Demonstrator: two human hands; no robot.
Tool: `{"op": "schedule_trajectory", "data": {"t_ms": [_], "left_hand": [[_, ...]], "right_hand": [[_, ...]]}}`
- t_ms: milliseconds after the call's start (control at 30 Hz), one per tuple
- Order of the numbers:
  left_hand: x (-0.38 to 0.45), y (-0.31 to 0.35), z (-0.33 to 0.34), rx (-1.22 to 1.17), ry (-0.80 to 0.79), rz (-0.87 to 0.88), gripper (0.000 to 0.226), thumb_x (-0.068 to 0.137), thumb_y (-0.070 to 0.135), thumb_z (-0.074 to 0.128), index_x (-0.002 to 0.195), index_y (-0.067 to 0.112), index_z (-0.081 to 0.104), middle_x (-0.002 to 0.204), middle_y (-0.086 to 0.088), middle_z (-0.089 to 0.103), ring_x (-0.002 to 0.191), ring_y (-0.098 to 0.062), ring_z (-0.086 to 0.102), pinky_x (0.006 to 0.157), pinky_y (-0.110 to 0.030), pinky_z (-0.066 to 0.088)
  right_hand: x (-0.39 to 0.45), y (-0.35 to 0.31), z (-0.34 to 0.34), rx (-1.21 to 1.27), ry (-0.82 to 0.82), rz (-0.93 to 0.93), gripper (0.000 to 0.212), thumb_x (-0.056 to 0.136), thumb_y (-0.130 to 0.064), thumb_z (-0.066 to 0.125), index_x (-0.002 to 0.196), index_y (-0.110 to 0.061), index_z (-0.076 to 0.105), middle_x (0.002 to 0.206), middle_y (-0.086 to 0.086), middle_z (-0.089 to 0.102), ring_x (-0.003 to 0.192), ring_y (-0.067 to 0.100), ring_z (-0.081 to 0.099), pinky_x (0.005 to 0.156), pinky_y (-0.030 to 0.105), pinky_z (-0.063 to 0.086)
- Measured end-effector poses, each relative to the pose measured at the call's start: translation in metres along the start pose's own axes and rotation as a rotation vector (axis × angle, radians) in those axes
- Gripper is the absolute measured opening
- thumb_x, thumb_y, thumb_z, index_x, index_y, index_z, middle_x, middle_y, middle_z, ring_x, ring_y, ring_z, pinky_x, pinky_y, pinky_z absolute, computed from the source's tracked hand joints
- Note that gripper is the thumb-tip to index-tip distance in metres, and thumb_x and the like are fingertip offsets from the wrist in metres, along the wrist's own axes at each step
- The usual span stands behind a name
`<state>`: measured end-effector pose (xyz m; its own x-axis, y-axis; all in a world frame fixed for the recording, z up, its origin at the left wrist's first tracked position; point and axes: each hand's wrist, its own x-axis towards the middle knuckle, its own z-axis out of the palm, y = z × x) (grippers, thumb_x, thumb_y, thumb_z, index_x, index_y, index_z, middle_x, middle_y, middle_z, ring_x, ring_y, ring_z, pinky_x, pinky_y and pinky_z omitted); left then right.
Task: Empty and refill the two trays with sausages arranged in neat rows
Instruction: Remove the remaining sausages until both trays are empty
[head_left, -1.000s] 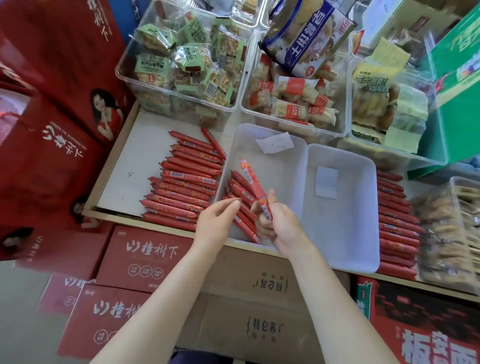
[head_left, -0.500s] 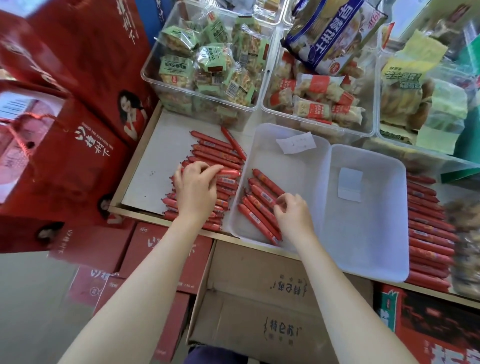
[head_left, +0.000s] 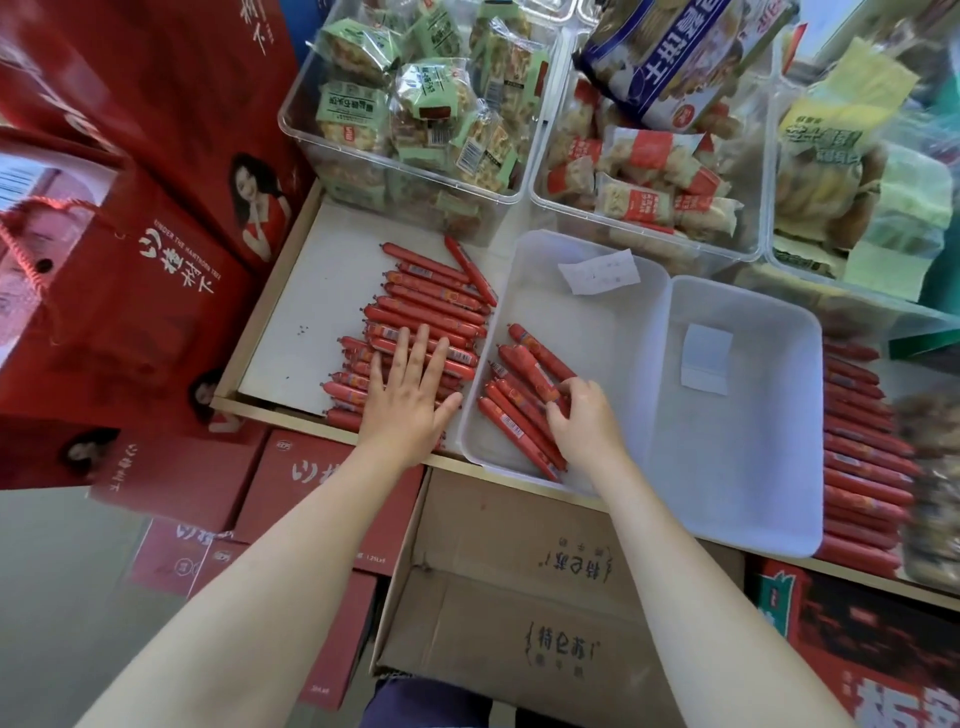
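Head view, looking down on a shelf: two white trays stand side by side, the left tray touching the right tray along one long wall. Left hand, fingers straight and spread wide, lies flat on the pile of loose sausages spread on the white shelf board at 9 o'clock of the left tray. Right hand, fingers curled, rests on the short row of sausages lying diagonally in the near left corner of the left tray; whether the fingers actually pinch one cannot be told. A paper slip lies at the far end of the left tray, a second slip in the right tray. More sausages lie stacked at 3 o'clock of the right tray. Clear bins of wrapped snacks stand at 12 o'clock
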<state>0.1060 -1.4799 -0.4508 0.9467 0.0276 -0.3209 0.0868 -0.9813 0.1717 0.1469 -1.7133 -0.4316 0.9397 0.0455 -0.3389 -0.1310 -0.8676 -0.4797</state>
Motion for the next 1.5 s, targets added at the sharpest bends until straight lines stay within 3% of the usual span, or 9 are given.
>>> {"op": "schedule_trajectory", "data": {"t_ms": [167, 300, 433, 600, 800, 967, 1167, 1333, 1500], "left_hand": [[-0.004, -0.001, 0.001, -0.028, -0.014, 0.000, 0.071, 0.100, 0.059, 0.011, 0.150, 0.028, -0.030, 0.157, 0.000, -0.040, 0.143, -0.018, -0.037, 0.119, -0.048, -0.015], [-0.012, 0.004, -0.018, -0.170, 0.005, -0.033, 0.068, 0.101, 0.057, 0.015, 0.156, 0.031, -0.015, 0.163, 0.001, -0.026, 0.148, -0.016, -0.028, 0.119, -0.046, -0.017], [-0.039, 0.035, -0.037, -0.397, 0.246, -0.085, 0.063, 0.105, 0.041, 0.034, 0.159, 0.019, 0.012, 0.167, -0.002, 0.000, 0.153, -0.017, -0.009, 0.122, -0.043, -0.005], [-0.085, 0.133, -0.021, -0.537, 0.375, 0.111, 0.048, 0.095, 0.020, 0.054, 0.141, 0.004, 0.050, 0.153, -0.014, 0.040, 0.145, -0.028, 0.032, 0.119, -0.044, 0.026], [-0.121, 0.272, 0.033, -0.291, 0.209, 0.554, 0.055, 0.081, 0.018, 0.064, 0.135, 0.012, 0.050, 0.144, -0.015, 0.052, 0.132, -0.037, 0.049, 0.106, -0.050, 0.038], [-0.133, 0.326, 0.058, -0.057, 0.122, 0.513, 0.088, 0.071, 0.020, 0.081, 0.148, 0.023, 0.038, 0.149, -0.014, 0.047, 0.138, -0.040, 0.044, 0.113, -0.054, 0.020], [-0.139, 0.335, 0.064, 0.033, 0.143, 0.454, 0.095, 0.068, 0.019, 0.085, 0.149, 0.027, 0.037, 0.148, -0.012, 0.049, 0.139, -0.038, 0.041, 0.116, -0.052, 0.011], [-0.137, 0.337, 0.061, 0.057, 0.093, 0.440, 0.098, 0.066, 0.023, 0.088, 0.149, 0.030, 0.036, 0.146, -0.009, 0.052, 0.138, -0.035, 0.045, 0.115, -0.049, 0.012], [-0.135, 0.332, 0.061, 0.002, 0.073, 0.443, 0.087, 0.077, 0.024, 0.079, 0.151, 0.032, 0.033, 0.154, -0.006, 0.042, 0.147, -0.029, 0.030, 0.119, -0.045, 0.005]], "right_hand": [[-0.017, -0.023, -0.026, 0.921, -0.128, 0.429, 0.027, 0.098, -0.020, 0.038, 0.092, -0.006, 0.060, 0.062, 0.007, 0.054, 0.046, 0.019, 0.045, 0.044, 0.025, 0.034], [-0.032, -0.024, -0.039, 1.460, -0.411, 0.423, 0.043, 0.106, -0.042, 0.034, 0.116, -0.010, 0.059, 0.063, 0.004, 0.043, 0.038, 0.011, 0.031, 0.035, 0.021, 0.024], [-0.050, -0.020, -0.050, 1.574, -0.492, 0.343, 0.043, 0.104, -0.047, 0.038, 0.125, -0.013, 0.054, 0.064, 0.003, 0.045, 0.039, 0.010, 0.036, 0.037, 0.022, 0.031], [-0.081, 0.025, -0.093, 1.870, -0.280, 0.308, 0.013, 0.094, -0.021, 0.057, 0.099, -0.010, 0.052, 0.083, 0.011, 0.058, 0.075, 0.026, 0.062, 0.072, 0.043, 0.057], [-0.121, 0.156, -0.168, 1.783, 0.220, 0.433, 0.007, 0.090, -0.020, 0.061, 0.091, -0.015, 0.057, 0.085, 0.007, 0.059, 0.078, 0.019, 0.064, 0.073, 0.040, 0.056], [-0.140, 0.246, -0.209, 1.596, 0.544, 0.534, 0.014, 0.097, -0.001, 0.057, 0.108, -0.009, 0.056, 0.108, 0.015, 0.066, 0.096, 0.026, 0.069, 0.088, 0.047, 0.057], [-0.127, 0.282, -0.194, 1.756, 0.391, 0.832, 0.039, 0.092, 0.001, 0.063, 0.128, 0.000, 0.050, 0.120, 0.024, 0.062, 0.096, 0.032, 0.067, 0.075, 0.044, 0.061], [-0.123, 0.288, -0.186, 1.762, 0.256, 0.869, 0.015, 0.095, 0.004, 0.058, 0.108, 0.009, 0.054, 0.116, 0.030, 0.058, 0.087, 0.032, 0.065, 0.097, 0.046, 0.053], [-0.130, 0.285, -0.184, 1.822, 0.178, 0.786, 0.025, 0.096, -0.007, 0.060, 0.118, 0.004, 0.053, 0.105, 0.025, 0.062, 0.090, 0.033, 0.068, 0.092, 0.043, 0.057]]}}
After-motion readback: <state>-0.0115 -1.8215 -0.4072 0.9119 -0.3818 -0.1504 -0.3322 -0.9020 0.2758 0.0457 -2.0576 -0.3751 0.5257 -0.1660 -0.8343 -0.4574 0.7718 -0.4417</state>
